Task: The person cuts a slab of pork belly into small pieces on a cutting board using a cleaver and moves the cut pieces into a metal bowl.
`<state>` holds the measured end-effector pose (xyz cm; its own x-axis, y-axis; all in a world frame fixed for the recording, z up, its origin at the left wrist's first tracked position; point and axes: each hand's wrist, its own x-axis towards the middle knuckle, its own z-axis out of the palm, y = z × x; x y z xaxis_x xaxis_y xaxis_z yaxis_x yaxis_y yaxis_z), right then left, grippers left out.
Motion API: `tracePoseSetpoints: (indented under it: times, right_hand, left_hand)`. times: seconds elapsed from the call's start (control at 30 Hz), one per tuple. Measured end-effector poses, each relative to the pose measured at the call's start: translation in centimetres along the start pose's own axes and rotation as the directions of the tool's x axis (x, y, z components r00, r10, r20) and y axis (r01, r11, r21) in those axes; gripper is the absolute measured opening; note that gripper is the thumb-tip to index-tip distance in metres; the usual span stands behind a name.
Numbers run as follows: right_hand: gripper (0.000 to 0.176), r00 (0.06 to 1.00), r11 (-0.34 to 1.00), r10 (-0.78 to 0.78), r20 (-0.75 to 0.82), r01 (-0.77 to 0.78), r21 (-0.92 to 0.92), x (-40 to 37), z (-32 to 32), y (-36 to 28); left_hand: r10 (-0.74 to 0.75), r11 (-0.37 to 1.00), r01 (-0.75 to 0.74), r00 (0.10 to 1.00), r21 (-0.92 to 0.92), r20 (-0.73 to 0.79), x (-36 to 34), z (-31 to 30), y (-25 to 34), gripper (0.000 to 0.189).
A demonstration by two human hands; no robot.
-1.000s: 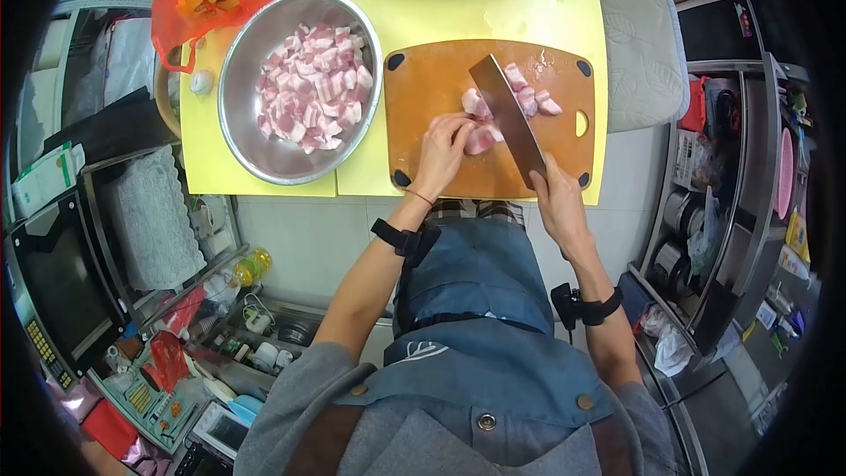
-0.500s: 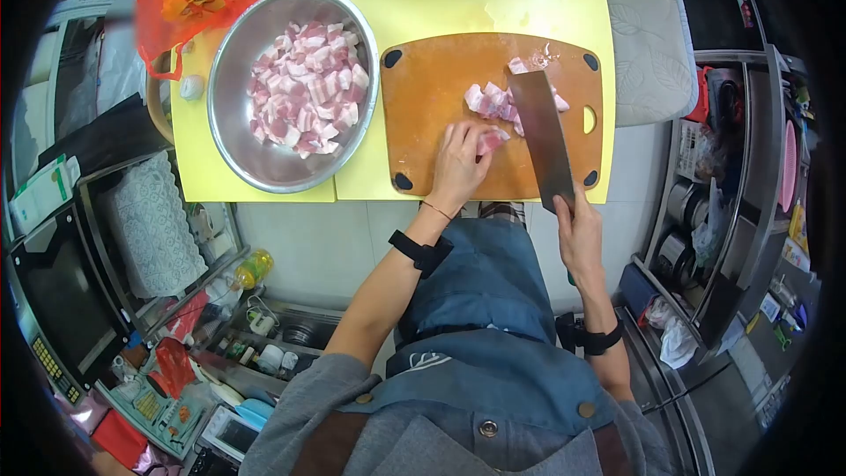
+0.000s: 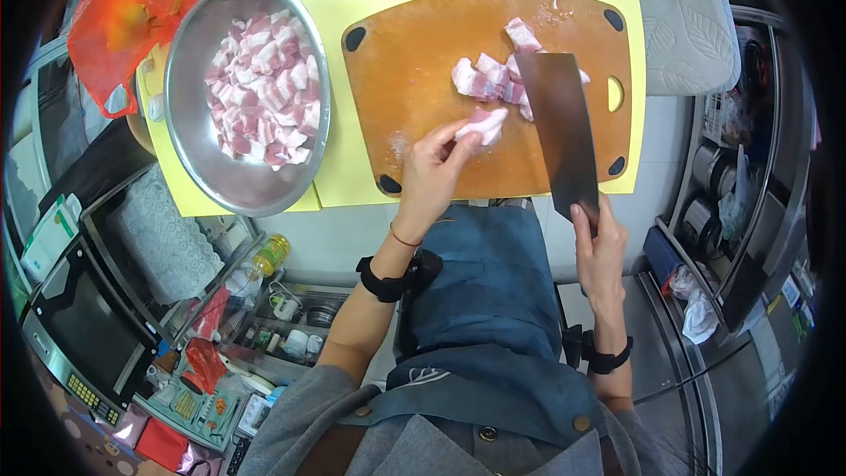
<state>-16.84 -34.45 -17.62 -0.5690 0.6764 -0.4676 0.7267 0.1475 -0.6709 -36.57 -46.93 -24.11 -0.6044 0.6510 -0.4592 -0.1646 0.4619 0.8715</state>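
My left hand [image 3: 434, 172] pinches a piece of raw pork [image 3: 484, 126] over the brown cutting board [image 3: 397, 62]. In my right hand [image 3: 600, 251] is a cleaver [image 3: 559, 128], gripped near the heel of its broad dark blade; most of the handle is hidden by the hand. The blade lies flat-side up over the board's right part and covers some of the meat. Several cut pork chunks [image 3: 482, 81] sit on the board just left of the blade. Left of the board, a steel basin [image 3: 181, 137] holds many pork pieces.
A yellow table [image 3: 330, 181] carries board and basin. An orange-red plastic bag [image 3: 123, 31] lies at the back left, beside the basin. A padded chair seat [image 3: 683, 22] stands at the table's right. Shelves with household goods flank both sides.
My left hand has turned and now holds the pork piece up between thumb and fingers. The cleaver stays over the board's right part. The view has shifted and come closer to the table.
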Motion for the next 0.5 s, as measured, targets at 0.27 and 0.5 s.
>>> tracePoseSetpoints:
  times: [0.27,0.5]
  right_hand:
    - [0.034,0.953,0.934,-0.298,0.061,0.304,-0.187,-0.6,0.6,-2.3]
    - [0.037,0.956,0.9,-0.252,0.149,0.288,-0.327,0.5,2.5,-3.4]
  left_hand:
    - [0.539,0.763,-0.407,0.829,0.503,-0.148,0.4,-0.7,-0.1,0.02]
    - [0.562,0.726,-0.467,0.826,0.506,-0.045,1.5,1.3,-1.2,0.019]
